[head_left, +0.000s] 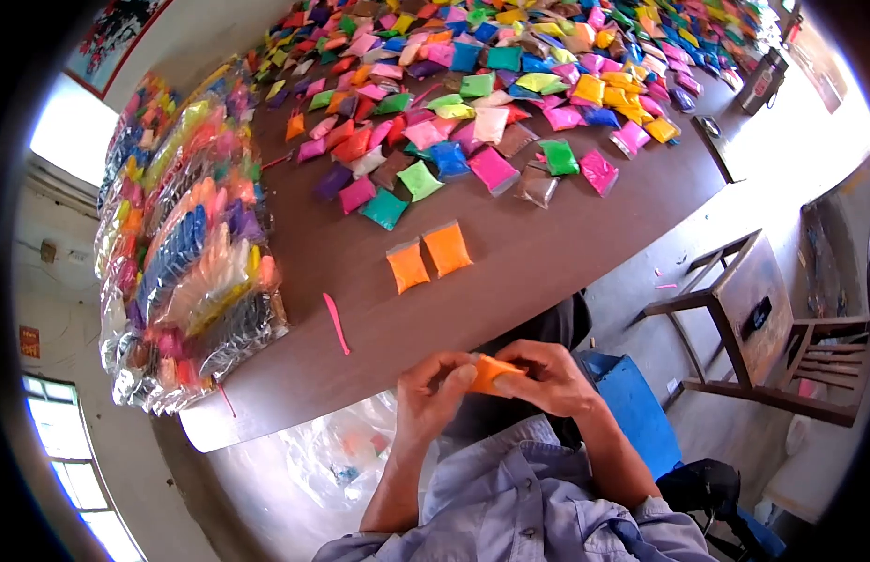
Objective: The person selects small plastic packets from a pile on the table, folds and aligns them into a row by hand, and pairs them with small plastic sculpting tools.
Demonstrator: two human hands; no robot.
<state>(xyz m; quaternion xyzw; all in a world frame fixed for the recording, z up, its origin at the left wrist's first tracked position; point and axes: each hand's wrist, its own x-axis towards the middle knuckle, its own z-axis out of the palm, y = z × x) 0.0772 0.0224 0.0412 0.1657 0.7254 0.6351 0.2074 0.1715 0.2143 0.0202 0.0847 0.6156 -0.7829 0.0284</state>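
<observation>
Between my two hands, just off the table's near edge, is a small orange packet (pixel 492 374). My left hand (pixel 436 390) pinches its left end between thumb and fingers. On its other end, my right hand (pixel 553 379) is closed with the thumb pressed on top. The fingers cover part of the packet. Two more orange packets, one on the left (pixel 408 268) and one on the right (pixel 448 249), lie side by side on the brown table (pixel 360 323). A pink plastic stick (pixel 336 323) rests on the table to their left.
Many coloured packets (pixel 419 182) spread over the far part of the table. Clear bags of bundled packets (pixel 187 253) are stacked at its left end. A wooden chair (pixel 749 309) and a blue bin (pixel 632 398) stand to the right. Clear plastic bags (pixel 337 445) lie below the table.
</observation>
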